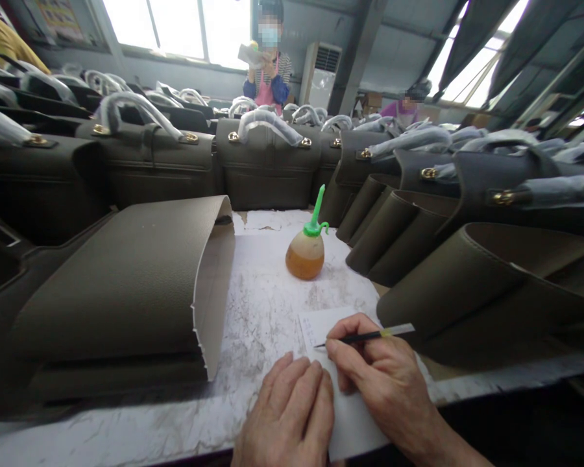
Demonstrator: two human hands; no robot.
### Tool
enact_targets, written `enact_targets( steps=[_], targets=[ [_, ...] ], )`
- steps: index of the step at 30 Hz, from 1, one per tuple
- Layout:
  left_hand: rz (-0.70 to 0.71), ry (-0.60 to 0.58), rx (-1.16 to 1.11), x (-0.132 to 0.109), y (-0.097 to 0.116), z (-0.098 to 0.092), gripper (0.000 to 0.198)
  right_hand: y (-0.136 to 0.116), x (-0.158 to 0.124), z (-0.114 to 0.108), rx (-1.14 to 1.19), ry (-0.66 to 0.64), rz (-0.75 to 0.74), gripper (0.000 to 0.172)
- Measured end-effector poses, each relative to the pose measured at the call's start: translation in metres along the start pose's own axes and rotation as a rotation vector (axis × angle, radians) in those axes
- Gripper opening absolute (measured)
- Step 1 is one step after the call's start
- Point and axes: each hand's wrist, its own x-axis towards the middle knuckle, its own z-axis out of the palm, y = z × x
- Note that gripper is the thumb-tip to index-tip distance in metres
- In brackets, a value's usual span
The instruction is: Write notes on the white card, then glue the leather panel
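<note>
My right hand pinches a thin dark pen, its tip resting on a white slip of paper at the table's near edge. My left hand lies flat, fingers together, pressing the same paper down just left of the right hand. A round amber glue bottle with a green nozzle stands upright beyond the paper, apart from both hands.
A curved olive leather panel sits to the left on the stained white tabletop. Rows of olive handbags with wrapped handles crowd the back and right. Two people work in the background.
</note>
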Motion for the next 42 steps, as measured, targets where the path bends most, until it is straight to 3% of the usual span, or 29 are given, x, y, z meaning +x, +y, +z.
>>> enact_targets(
  steps=[42],
  targets=[
    [-0.005, 0.017, -0.002, -0.0007, 0.0006, 0.0009, 0.044, -0.0001, 0.0016, 0.0026, 0.010, 0.014, -0.123, 0.040]
  ],
)
